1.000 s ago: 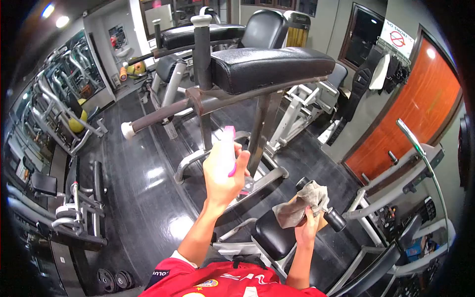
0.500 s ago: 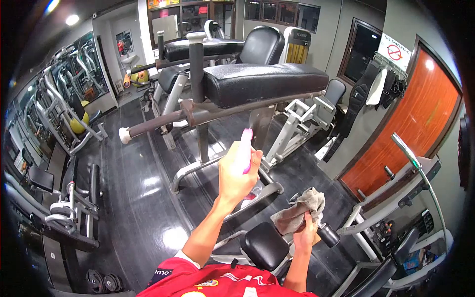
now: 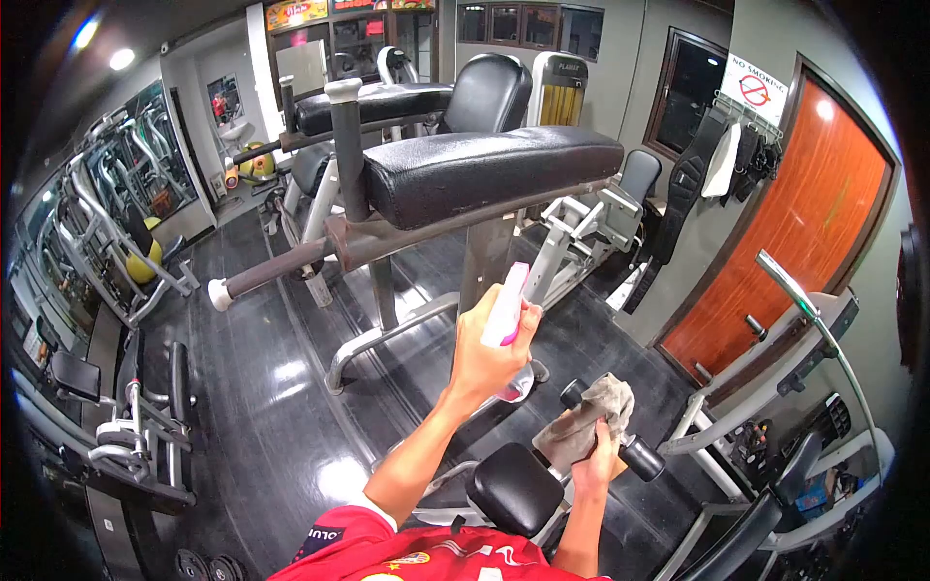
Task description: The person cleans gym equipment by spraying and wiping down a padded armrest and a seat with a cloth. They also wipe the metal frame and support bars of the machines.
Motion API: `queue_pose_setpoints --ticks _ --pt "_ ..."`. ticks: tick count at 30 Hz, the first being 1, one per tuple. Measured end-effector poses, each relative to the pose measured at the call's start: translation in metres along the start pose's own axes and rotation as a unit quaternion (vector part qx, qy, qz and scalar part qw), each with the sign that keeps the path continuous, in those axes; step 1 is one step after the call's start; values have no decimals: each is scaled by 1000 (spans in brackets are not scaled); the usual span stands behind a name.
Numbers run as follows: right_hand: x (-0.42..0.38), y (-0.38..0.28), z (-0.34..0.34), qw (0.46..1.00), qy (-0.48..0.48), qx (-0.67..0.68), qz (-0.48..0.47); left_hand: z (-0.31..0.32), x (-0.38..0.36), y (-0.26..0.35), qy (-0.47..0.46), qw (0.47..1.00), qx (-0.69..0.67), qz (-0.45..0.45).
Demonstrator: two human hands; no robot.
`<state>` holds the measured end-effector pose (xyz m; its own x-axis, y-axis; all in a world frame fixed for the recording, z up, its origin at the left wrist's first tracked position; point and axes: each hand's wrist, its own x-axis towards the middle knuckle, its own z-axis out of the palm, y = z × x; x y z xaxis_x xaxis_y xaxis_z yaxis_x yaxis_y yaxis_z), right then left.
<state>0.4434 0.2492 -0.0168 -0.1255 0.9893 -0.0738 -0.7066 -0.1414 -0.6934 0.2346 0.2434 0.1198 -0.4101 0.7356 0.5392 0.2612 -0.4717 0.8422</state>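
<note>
A spray bottle with a white and pink top (image 3: 509, 308) is in my left hand (image 3: 487, 351), whose fingers wrap round its neck, in front of the machine's upright post. Lower right, my right hand (image 3: 597, 463) grips a grey cloth (image 3: 585, 422). Beside and under the cloth are black foam rollers (image 3: 643, 458) of a bench. A black seat pad (image 3: 515, 487) lies between my forearms. Above my left hand is a long black padded cushion (image 3: 494, 169) on a metal frame.
A brown handle bar with a white end (image 3: 276, 274) juts out to the left. An orange wooden door (image 3: 823, 203) stands at the right, near a white-framed machine (image 3: 736, 436). Weight machines and a mirror line the left wall. A yellow ball (image 3: 143, 261) is there too.
The view has shifted slightly. My left hand with the spray bottle has moved right, closer to the cloth. The cloth has shifted a little, and another black roller end now shows beside it.
</note>
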Motion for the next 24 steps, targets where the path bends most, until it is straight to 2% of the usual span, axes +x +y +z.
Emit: queue_pose_setpoints --ticks 5,7,9,11,13,15,17,19,20,21,23,24 --pt "27 -1 51 998 52 -36 0 -11 -15 13 15 999 -29 -7" --pt "46 4 76 998 -9 -47 -36 -21 -27 16 26 999 -35 1" --pt "62 1 118 992 -93 -37 -72 -31 -44 19 41 994 -94 -28" --pt "93 13 153 981 -96 -58 -161 -42 -59 18 41 996 -77 -28" --pt "99 11 208 943 -103 -147 -279 -50 -73 14 18 996 -84 -40" --pt "99 11 259 917 -187 -185 -300 -55 -81 12 23 995 -86 -55" --pt "109 23 297 748 -259 -305 -529 -59 -84 12 24 998 -44 -27" --pt "107 43 316 576 -175 -414 -683 -62 -86 10 29 997 -60 -36" --pt "106 42 318 600 -213 -384 -669 -64 -87 10 32 996 -70 -45" --pt "118 45 314 600 -211 -386 -668 -68 -88 9 36 995 -81 -55" --pt "158 49 302 548 -264 -316 -728 -74 -90 6 35 997 -55 -38" --pt "167 44 295 541 -281 -336 -718 -75 -92 8 42 996 -67 -51"
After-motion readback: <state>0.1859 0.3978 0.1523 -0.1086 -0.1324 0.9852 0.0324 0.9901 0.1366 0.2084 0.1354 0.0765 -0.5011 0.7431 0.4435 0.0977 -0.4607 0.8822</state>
